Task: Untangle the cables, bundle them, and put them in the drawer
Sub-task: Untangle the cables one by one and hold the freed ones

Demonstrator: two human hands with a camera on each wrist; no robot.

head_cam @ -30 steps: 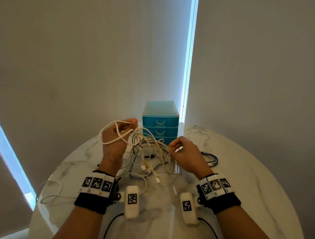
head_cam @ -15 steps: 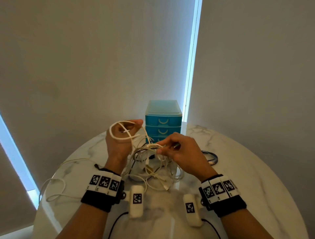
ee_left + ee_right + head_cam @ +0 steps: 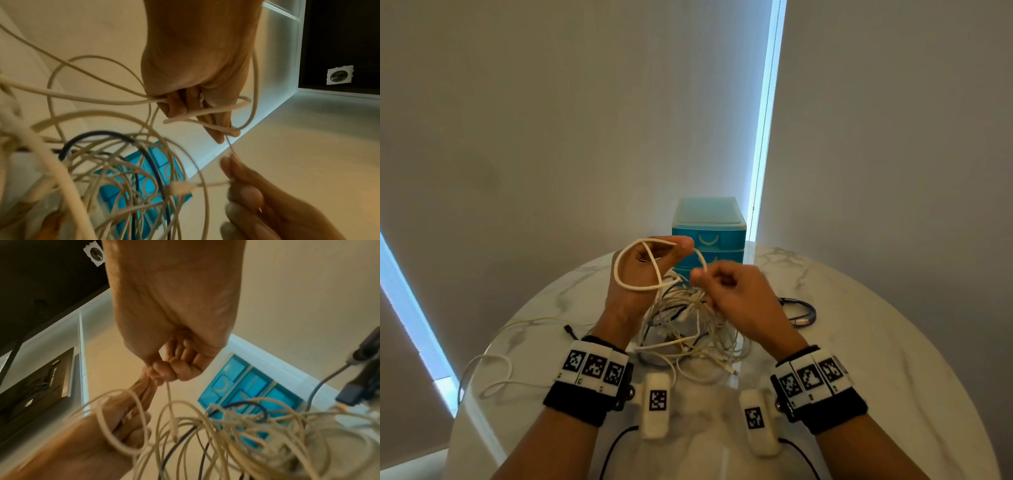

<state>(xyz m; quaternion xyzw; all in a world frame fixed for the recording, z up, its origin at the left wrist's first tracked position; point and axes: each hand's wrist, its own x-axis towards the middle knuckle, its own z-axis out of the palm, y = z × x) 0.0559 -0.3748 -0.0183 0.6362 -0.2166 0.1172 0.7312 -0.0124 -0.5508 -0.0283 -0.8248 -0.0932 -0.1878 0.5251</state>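
A tangle of white cables (image 3: pixel 685 329) with one dark strand hangs between my hands above the marble table (image 3: pixel 876 359). My left hand (image 3: pixel 643 274) is raised and holds a thick white cable loop (image 3: pixel 633 270) wound round it, fingers curled on the strands (image 3: pixel 205 113). My right hand (image 3: pixel 729 291) pinches a thin white cable (image 3: pixel 169 395) just right of the left hand. The blue drawer unit (image 3: pixel 709 226) stands behind the hands with its drawers closed.
A black cable (image 3: pixel 799 310) lies coiled on the table to the right. A loose white cable (image 3: pixel 493 370) trails over the table's left side near the edge. A small black plug (image 3: pixel 570 330) lies by my left wrist. Walls stand close behind the table.
Both hands have risen with the cables. The right hand moved up and left to the loop held by the left hand, and the tangle lifted further off the table.
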